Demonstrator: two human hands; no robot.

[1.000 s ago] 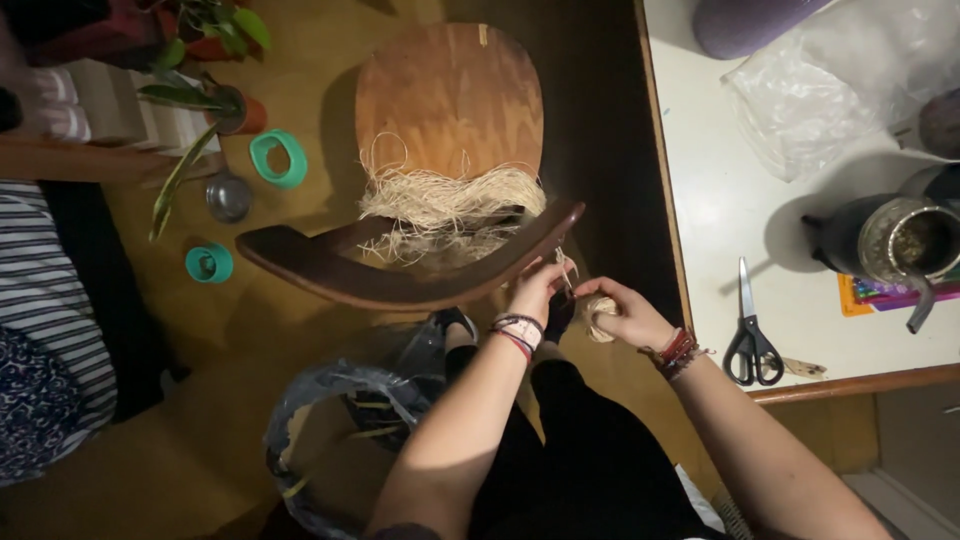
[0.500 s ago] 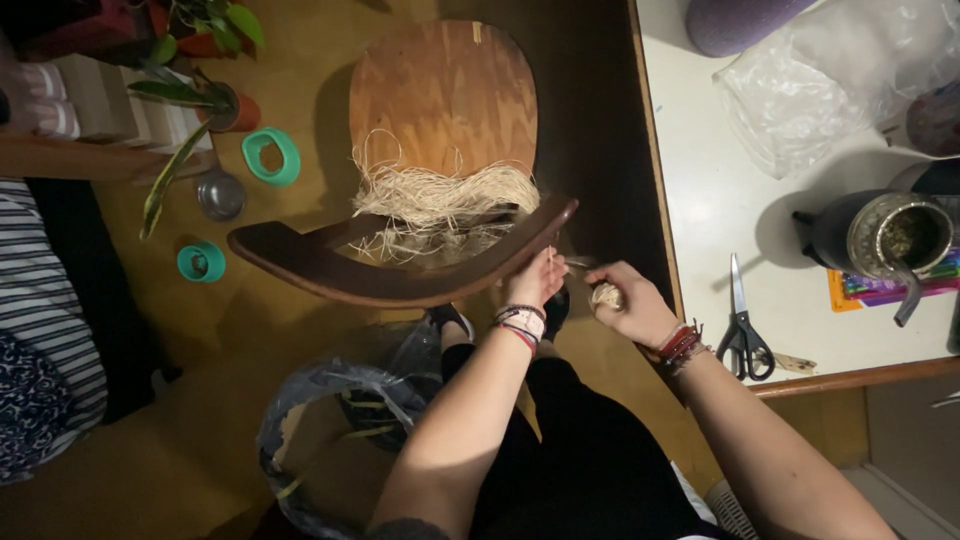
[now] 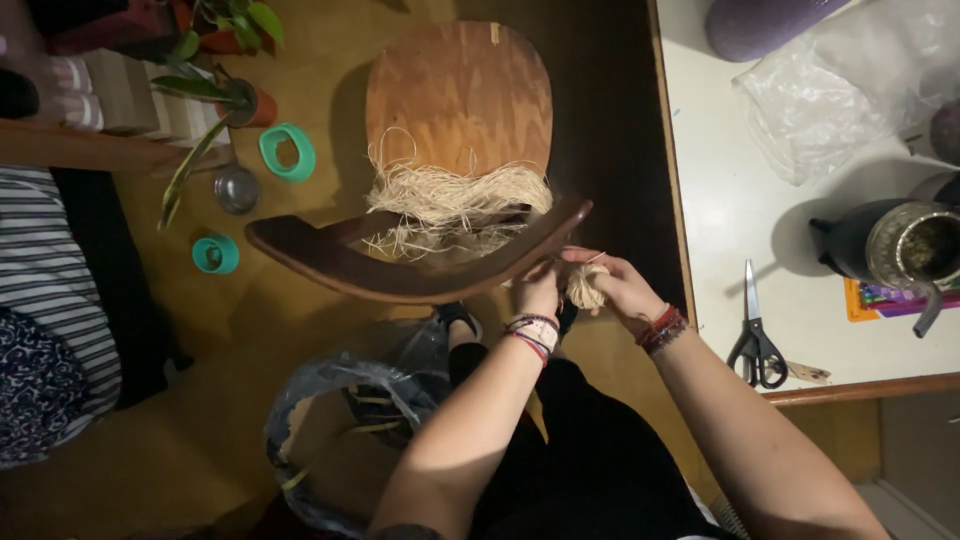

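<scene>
1. Far left of the head view: a striped grey-and-white fabric [image 3: 40,270] lay at the frame edge, with a potted green-leaved plant in a terracotta pot [image 3: 240,100] above it on the wooden floor [image 3: 300,330].
2. Two teal plastic rings were on the floor: the larger teal ring [image 3: 287,152] near the pot, the smaller teal ring [image 3: 215,254] lower down, well apart from it. A small round metal strainer-like object [image 3: 237,188] lay between them.
3. Bottom centre-left: a crumpled dark plastic bag [image 3: 340,420] sat open on the floor beside the person's legs.
4. Centre: a curved dark-brown wooden chair back rail [image 3: 400,275] stood in front of a light plywood chair seat [image 3: 460,95]. A loose bundle of pale raffia-like fibre strands [image 3: 455,200] lay across the seat, just behind the rail.
5. Left hand [image 3: 540,290]: pressed against the right end of the rail, its grip closed on fibre strands there; bracelets at the wrist.
6. Right hand [image 3: 625,290]: its grip was narrow, holding a small pale ball of wound fibre [image 3: 583,290] just beside the left hand.
7. Right: on the white tabletop [image 3: 730,220] lay black-handled scissors [image 3: 755,340], a dark metal kettle [image 3: 880,245] and a clear crumpled plastic bag [image 3: 830,100].
</scene>
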